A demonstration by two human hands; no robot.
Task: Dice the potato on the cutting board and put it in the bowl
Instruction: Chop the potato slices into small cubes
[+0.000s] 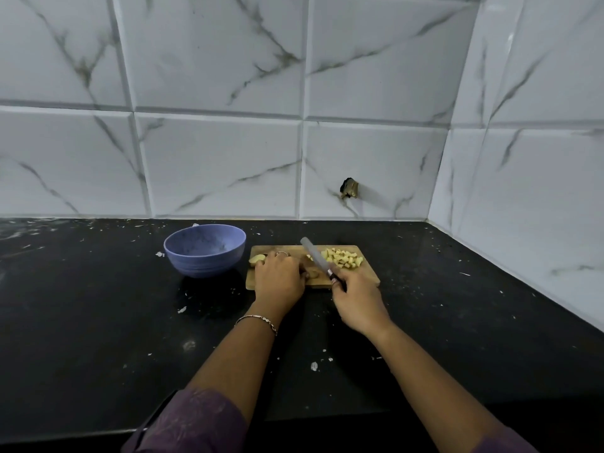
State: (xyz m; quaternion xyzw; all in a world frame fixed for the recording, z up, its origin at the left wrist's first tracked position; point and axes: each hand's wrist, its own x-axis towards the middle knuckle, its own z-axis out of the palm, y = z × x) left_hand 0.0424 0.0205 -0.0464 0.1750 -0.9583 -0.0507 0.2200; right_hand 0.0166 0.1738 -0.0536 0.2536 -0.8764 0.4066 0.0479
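A wooden cutting board lies on the black counter. Several pale yellow potato cubes are heaped at its far right. My left hand is curled over an uncut potato piece on the board's left half; part of that potato shows beyond my fingers. My right hand grips the dark handle of a knife, whose blade points up and away over the middle of the board, between my left hand and the cubes. A blue bowl stands just left of the board and looks empty.
The black counter is speckled with small white flecks. A marble-tiled wall runs behind the board and turns into a corner at the right. A dark hole marks the wall above the board.
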